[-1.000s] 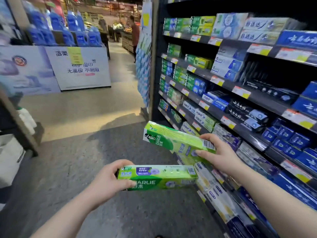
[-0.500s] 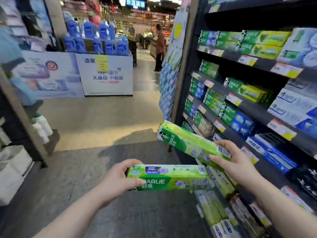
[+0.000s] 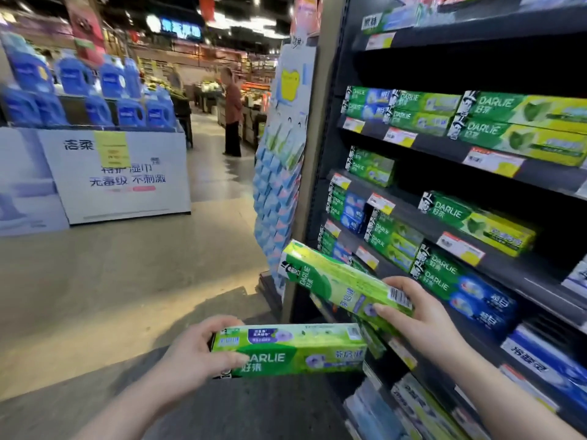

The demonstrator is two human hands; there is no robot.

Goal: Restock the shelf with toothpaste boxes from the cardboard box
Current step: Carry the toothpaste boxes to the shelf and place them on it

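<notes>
My left hand [image 3: 193, 354] grips the left end of a green Darlie toothpaste box [image 3: 295, 350], held level in front of me. My right hand [image 3: 419, 319] holds a second green toothpaste box [image 3: 336, 281] by its right end; this box tilts up to the left, close to the dark shelf unit [image 3: 495, 271]. The shelves carry rows of green and blue toothpaste boxes [image 3: 444, 112]. The cardboard box is out of view.
A hanging display of blue and pink packets [image 3: 279, 192] covers the shelf unit's end. Across the aisle stands a white promotional stand [image 3: 114, 173] topped with blue detergent bottles. A person [image 3: 233, 112] stands far down the aisle. Floor lies to the left.
My view has moved left along the shelves and tilted up, bringing higher shelves of green boxes into view. Both hands keep their boxes in about the same pose.
</notes>
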